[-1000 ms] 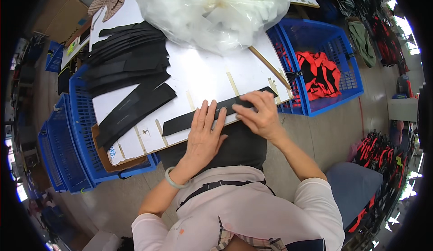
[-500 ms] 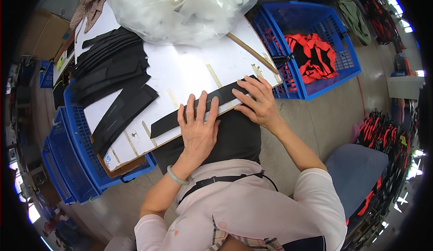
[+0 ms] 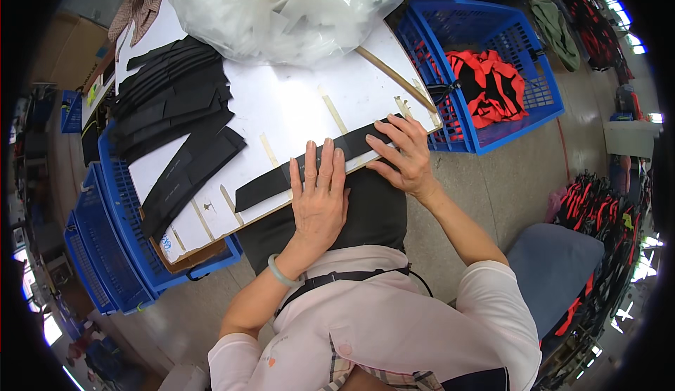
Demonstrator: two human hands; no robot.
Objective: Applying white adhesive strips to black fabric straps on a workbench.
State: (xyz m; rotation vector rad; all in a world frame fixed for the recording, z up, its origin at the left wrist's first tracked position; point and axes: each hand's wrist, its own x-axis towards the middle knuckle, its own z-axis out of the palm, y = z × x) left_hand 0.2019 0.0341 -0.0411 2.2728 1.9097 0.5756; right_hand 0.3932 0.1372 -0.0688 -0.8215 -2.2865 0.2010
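Head view: long black fabric strip (image 3: 316, 163) lies flat at the near edge of the white board surface (image 3: 295, 103). Left hand (image 3: 320, 194) presses it with fingers spread; right hand (image 3: 404, 152), just beside, pins the strip's far end, uncurled. Strip appears light, limp, thin; likely best handled by pinching an end.

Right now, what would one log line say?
left hand: flat on black strip | right hand: pressing strip end | surface: white board
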